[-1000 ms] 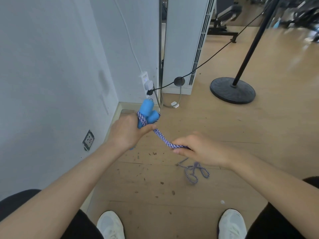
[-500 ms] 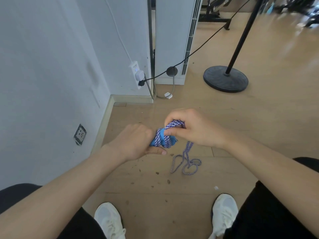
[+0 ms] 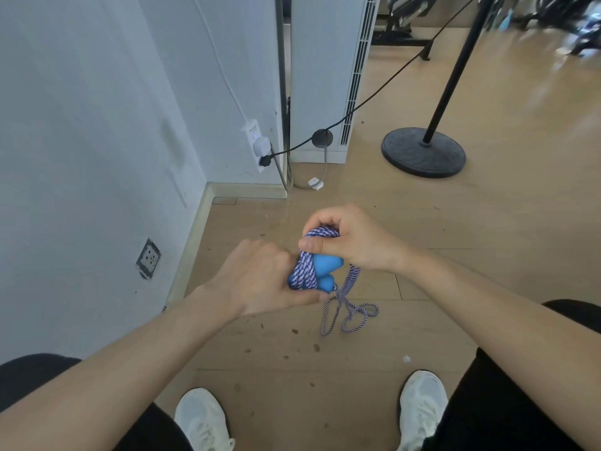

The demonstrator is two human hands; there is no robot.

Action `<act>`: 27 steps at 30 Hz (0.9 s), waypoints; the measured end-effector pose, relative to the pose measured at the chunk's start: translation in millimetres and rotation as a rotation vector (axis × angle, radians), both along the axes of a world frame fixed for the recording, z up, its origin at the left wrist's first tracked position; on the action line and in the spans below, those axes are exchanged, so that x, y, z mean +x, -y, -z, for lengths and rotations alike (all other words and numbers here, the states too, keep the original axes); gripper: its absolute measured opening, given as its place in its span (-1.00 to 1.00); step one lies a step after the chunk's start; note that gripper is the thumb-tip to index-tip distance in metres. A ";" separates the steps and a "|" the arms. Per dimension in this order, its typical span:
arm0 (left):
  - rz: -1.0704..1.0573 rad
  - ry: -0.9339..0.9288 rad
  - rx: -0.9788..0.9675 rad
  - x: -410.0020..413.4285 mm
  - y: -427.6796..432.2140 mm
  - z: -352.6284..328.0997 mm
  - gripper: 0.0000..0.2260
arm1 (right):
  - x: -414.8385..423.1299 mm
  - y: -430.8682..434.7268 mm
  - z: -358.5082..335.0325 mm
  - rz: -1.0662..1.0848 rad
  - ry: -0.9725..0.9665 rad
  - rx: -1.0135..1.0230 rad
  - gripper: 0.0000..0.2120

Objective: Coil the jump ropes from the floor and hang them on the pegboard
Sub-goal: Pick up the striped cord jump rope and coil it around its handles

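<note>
Left grip: the left hand (image 3: 260, 281), centre of the frame, is closed round the blue handles (image 3: 325, 266), thumb underneath; its fingers are hidden behind the bundle.
Right grip: the right hand (image 3: 354, 242), just right of centre and slightly higher, pinches a few strands of the jump rope (image 3: 304, 271) between thumb and curled fingers, right above the handles.
Rope: several purple-and-white turns are wound tightly round both handles, between the two hands.
Loose tail: the loose tail (image 3: 351, 317) hangs from the bundle and lies in small loops on the floor (image 3: 455, 255), below the right hand.
Pegboard: not in view.
Risk: if the right pinch slackens, the turns would likely spring loose off the smooth handle ends.
Risk: the floor loops look liable to knot if pulled up fast.
Risk: an untucked end could let the coil unwind once hung.
</note>
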State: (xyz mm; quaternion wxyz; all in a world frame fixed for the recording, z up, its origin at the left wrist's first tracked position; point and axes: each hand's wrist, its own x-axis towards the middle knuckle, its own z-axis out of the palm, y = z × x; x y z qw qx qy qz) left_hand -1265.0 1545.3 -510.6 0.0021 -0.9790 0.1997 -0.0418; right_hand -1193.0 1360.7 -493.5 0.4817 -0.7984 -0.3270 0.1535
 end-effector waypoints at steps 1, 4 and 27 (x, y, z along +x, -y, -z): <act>0.003 0.003 0.007 0.3 -1.1 0.1 -0.37 | 0.9 -0.5 3.0 0.013 -0.011 -0.010 -0.89; 0.038 -0.018 -0.003 2.1 -5.6 -1.7 -0.37 | 2.0 -2.3 10.7 0.080 -0.023 0.002 -0.90; -0.024 -0.563 -0.862 15.5 -27.1 -18.8 -0.60 | -29.6 -1.6 9.2 -0.062 -0.072 0.107 -0.26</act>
